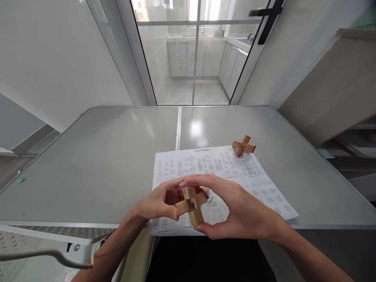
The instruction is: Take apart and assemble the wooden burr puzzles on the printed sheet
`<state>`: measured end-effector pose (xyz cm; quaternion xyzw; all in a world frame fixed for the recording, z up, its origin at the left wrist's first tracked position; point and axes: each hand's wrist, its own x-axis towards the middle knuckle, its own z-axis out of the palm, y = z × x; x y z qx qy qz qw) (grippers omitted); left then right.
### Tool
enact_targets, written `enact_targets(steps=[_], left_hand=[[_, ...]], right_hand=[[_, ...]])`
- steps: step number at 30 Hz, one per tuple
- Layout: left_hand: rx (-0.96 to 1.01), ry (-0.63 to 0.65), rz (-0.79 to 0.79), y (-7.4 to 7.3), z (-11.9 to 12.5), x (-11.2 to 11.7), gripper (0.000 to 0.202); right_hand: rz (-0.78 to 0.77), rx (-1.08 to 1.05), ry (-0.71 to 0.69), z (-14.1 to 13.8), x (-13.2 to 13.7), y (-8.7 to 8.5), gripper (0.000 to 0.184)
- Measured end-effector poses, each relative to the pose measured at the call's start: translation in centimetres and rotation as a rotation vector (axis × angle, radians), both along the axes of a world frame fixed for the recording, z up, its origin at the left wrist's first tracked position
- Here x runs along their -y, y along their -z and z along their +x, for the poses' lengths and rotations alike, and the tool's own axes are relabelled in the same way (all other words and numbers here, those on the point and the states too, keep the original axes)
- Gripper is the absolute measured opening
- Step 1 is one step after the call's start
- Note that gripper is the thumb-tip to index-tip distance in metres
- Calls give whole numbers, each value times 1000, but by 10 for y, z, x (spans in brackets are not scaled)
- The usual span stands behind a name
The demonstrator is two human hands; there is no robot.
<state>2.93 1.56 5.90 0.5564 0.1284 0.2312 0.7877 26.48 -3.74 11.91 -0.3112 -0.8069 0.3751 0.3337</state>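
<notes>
Between my two hands is a wooden burr puzzle [196, 207], made of interlocking light-brown bars with a gap showing near its centre. My left hand [160, 199] grips it from the left, the thumb against a bar end and the fingers behind, partly hidden. Around the right side curls my right hand [235, 203], thumb at the bottom bar and fingertips over the top. Below the hands lies a printed instruction sheet [264, 188] with rows of small diagrams. A second group of crossed wooden bars [243, 146] rests on the sheet's far right corner.
The grey folding table [123, 168] has a seam down its middle. Beyond it stands a glass door [194, 58] with a black handle [268, 19]. A white perforated rack [35, 243] is at the lower left, and shelves [352, 152] stand at the right.
</notes>
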Motion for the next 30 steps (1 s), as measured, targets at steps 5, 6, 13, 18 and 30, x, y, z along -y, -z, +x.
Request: enact_targets(steps=[5, 6, 13, 18, 30], left_hand=[[39, -12, -80, 4, -1, 4, 106], [32, -5, -90, 5, -2, 5, 106], [-32, 29, -113, 5, -2, 6, 101], [35, 41, -128, 5, 3, 6, 100], [54, -20, -110, 9, 14, 17, 89]], right_hand=[[36, -86, 25, 0, 3, 11, 67], [58, -68, 19, 1, 4, 11, 65], [118, 27, -24, 5, 8, 9, 65], [118, -49, -25, 3, 8, 14, 69], [59, -191, -69, 3, 4, 25, 77]])
